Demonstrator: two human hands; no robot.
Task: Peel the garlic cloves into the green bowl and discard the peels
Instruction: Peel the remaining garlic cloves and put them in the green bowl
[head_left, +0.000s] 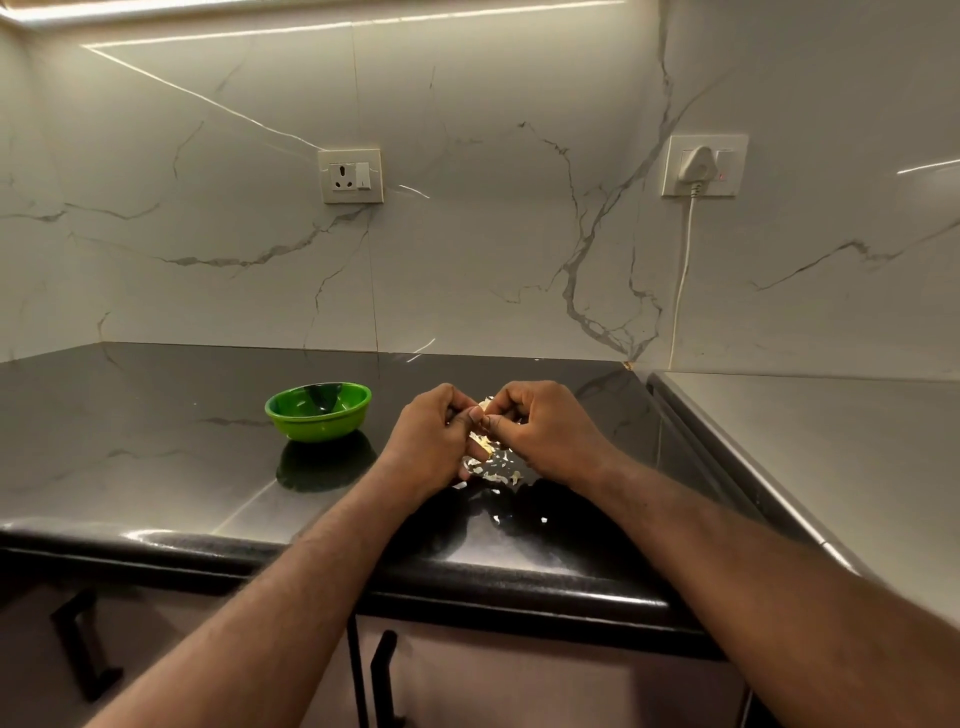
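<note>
My left hand (434, 439) and my right hand (540, 428) meet over the dark counter (156, 441), fingers curled, pinching a garlic clove (484, 405) between them. Its pale skin shows between the fingertips; most of the clove is hidden. Below the hands lies a scatter of white peels (496, 470), with a few more flakes nearer the front edge. The green bowl (318, 410) stands on the counter to the left of my left hand, apart from it; I see no cloves inside it.
A marble backsplash rises behind the counter, with a socket plate (351, 175) and a plugged-in white plug (698, 163) whose cable hangs down. A lighter counter section (831, 441) adjoins on the right. Cabinet doors with black handles sit below the front edge.
</note>
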